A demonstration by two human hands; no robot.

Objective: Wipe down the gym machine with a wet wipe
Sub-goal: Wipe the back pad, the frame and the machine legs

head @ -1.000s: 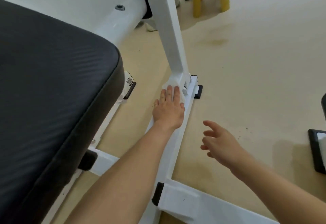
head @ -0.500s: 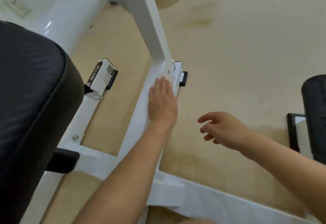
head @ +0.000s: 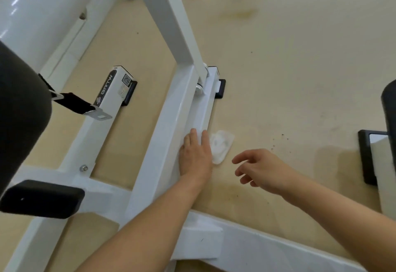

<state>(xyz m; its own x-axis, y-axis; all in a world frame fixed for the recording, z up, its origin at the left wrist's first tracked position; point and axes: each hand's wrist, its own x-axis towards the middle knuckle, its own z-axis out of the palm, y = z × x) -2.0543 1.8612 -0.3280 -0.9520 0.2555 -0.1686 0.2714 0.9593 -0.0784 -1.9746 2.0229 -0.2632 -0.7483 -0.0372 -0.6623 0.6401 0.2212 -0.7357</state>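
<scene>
My left hand lies flat, fingers straight, on the gym machine's low white rail. The wet wipe bunches out at its three o'clock edge, and my right hand hovers farther that way, loosely spread and holding nothing. I judge this rail half wiped; whether the post at twelve and the crossbar at six are done, I cannot tell.

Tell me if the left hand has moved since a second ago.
Yes. The left hand slid back along the base rail, away from the upright post.
</scene>
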